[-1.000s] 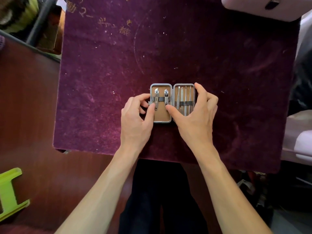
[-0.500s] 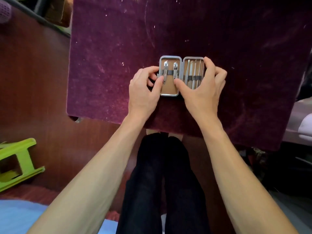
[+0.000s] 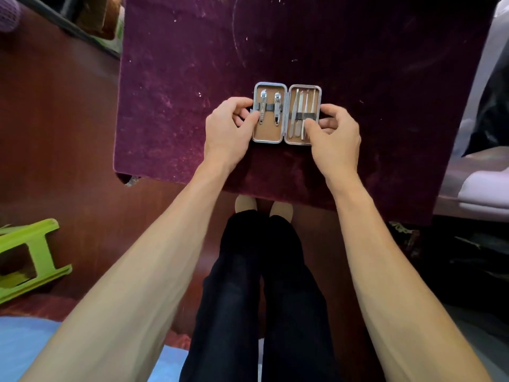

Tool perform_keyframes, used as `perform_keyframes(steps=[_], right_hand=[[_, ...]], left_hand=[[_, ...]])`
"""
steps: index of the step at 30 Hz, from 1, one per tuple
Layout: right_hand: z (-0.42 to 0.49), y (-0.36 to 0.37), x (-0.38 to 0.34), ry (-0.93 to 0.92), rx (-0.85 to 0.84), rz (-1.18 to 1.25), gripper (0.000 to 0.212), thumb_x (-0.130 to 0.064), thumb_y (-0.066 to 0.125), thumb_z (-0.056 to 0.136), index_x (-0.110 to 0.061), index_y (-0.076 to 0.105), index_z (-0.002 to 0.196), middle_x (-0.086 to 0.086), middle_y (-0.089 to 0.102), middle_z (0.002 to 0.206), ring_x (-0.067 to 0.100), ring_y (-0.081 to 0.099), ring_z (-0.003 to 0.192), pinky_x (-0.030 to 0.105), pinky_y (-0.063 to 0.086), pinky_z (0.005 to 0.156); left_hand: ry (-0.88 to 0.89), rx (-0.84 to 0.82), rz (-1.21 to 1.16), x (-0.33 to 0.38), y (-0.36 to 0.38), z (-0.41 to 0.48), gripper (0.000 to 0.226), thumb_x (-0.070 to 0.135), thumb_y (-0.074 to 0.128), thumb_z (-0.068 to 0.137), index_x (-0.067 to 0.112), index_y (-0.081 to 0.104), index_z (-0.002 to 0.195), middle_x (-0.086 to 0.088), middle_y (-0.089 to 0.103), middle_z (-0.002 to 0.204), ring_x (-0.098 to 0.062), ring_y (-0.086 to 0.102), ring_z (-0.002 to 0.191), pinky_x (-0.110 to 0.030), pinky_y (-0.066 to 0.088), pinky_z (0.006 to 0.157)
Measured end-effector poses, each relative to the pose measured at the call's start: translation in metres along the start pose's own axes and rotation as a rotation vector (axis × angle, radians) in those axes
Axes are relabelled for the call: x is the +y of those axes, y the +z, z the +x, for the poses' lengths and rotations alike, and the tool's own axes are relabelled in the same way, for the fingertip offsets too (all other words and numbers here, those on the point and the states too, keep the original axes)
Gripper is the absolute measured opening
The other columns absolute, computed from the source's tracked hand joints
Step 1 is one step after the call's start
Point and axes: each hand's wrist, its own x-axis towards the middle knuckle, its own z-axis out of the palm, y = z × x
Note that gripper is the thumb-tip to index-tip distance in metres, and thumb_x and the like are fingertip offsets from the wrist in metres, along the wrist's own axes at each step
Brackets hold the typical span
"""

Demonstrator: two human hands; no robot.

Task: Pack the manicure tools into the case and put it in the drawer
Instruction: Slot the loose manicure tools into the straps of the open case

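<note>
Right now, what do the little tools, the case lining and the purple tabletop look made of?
Tools: polished metal, likely steel; they glint silver. Case lining: matte tan, perhaps leatherette or card. Tabletop: velvety purple cloth, with a scuffed nap and clinging lint.

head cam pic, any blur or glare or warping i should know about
Head view: the open case and both hands are fairly sharp; small glints on the clippers; the forearms near the bottom edge smear and stretch with wide-angle distortion; the purple cloth is evenly lit, without hard shadows.
</note>
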Motion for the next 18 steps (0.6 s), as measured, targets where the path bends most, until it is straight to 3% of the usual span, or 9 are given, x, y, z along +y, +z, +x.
perform_keyframes(steps=[5, 10, 13, 16, 18], right_hand=[[0.004, -0.008, 0.008, -0.002, -0.049, 0.143, 0.039, -0.023, 0.068, 0.099, -0.023, 0.068, 0.139, -0.003, 0.076, 0.098, 0.012, 0.074, 0.092, 0.023, 0.059, 0.087], [0.005, -0.016, 0.014, -0.062, -0.097, 0.181, 0.040, -0.022, 0.068, 0.100, -0.025, 0.068, 0.140, -0.014, 0.069, 0.084, -0.004, 0.065, 0.080, 0.010, 0.053, 0.079], [0.002, -0.019, 0.010, -0.105, -0.109, 0.182, 0.040, -0.024, 0.068, 0.100, -0.026, 0.068, 0.140, -0.015, 0.069, 0.083, -0.006, 0.066, 0.079, 0.010, 0.053, 0.079], [-0.005, -0.020, 0.003, -0.151, -0.130, 0.161, 0.043, -0.027, 0.069, 0.099, -0.027, 0.066, 0.142, -0.005, 0.074, 0.090, 0.013, 0.071, 0.081, 0.023, 0.061, 0.085], [-0.011, -0.020, 0.000, -0.197, -0.143, 0.121, 0.047, -0.031, 0.071, 0.098, -0.027, 0.064, 0.144, -0.006, 0.073, 0.094, 0.007, 0.067, 0.077, 0.024, 0.061, 0.085]], left_hand=[[-0.067, -0.076, -0.019, 0.005, -0.006, 0.002, 0.021, 0.025, 0.072, 0.094, 0.022, 0.071, 0.114, 0.014, 0.065, 0.086, 0.002, 0.055, 0.068, -0.009, 0.047, 0.069], [-0.141, -0.171, -0.129, 0.006, -0.011, 0.000, 0.023, 0.027, 0.074, 0.093, 0.021, 0.066, 0.114, 0.003, 0.077, 0.093, -0.011, 0.075, 0.083, -0.029, 0.059, 0.078], [-0.141, -0.203, -0.203, 0.008, -0.011, -0.005, 0.023, 0.025, 0.071, 0.096, 0.022, 0.064, 0.118, 0.009, 0.078, 0.084, 0.000, 0.074, 0.075, -0.023, 0.057, 0.072], [-0.144, -0.226, -0.279, 0.011, -0.008, -0.012, 0.013, 0.030, 0.067, 0.099, 0.028, 0.064, 0.111, 0.019, 0.076, 0.077, 0.003, 0.071, 0.070, -0.017, 0.056, 0.065], [-0.138, -0.223, -0.307, 0.015, -0.005, -0.017, 0.016, 0.034, 0.066, 0.100, 0.027, 0.064, 0.114, 0.016, 0.077, 0.080, 0.000, 0.073, 0.072, -0.018, 0.057, 0.066]])
